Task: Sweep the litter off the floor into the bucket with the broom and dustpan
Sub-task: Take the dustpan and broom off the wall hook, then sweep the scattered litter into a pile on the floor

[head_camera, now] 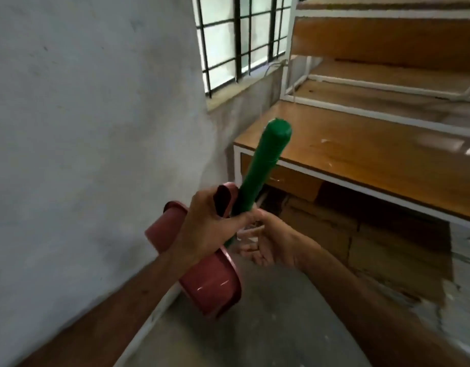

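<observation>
The green broom handle [263,165] stands tilted in front of you, its capped end up toward the wooden stairs [361,154]. Your left hand [210,226] grips it together with the pink dustpan [210,284], which hangs below your wrist. Your right hand [268,242] is just beside the handle, fingers relaxed and loosely spread, holding nothing. The grey wall [82,128] is on your left.

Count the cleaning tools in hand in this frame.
2: green broom handle and red dustpan, both gripped together in the left hand. Right hand is open beside them. Broom head isn't visible.
</observation>
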